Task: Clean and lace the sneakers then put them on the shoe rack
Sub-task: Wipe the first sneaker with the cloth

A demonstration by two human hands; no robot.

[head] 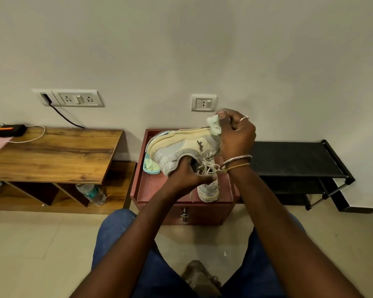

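Sneaker [181,147] is gripped at its collar by the left hand [187,177], a wipe [213,125] pinched in the right hand [237,134]; judged light, soft-uppered, stiff-soled, best held at the collar.

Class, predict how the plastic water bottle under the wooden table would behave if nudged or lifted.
The water bottle lies on its side and is round, so a nudge would probably roll it. Its thin clear plastic likely dents under a squeeze. Fill level, hence weight, cannot be told.
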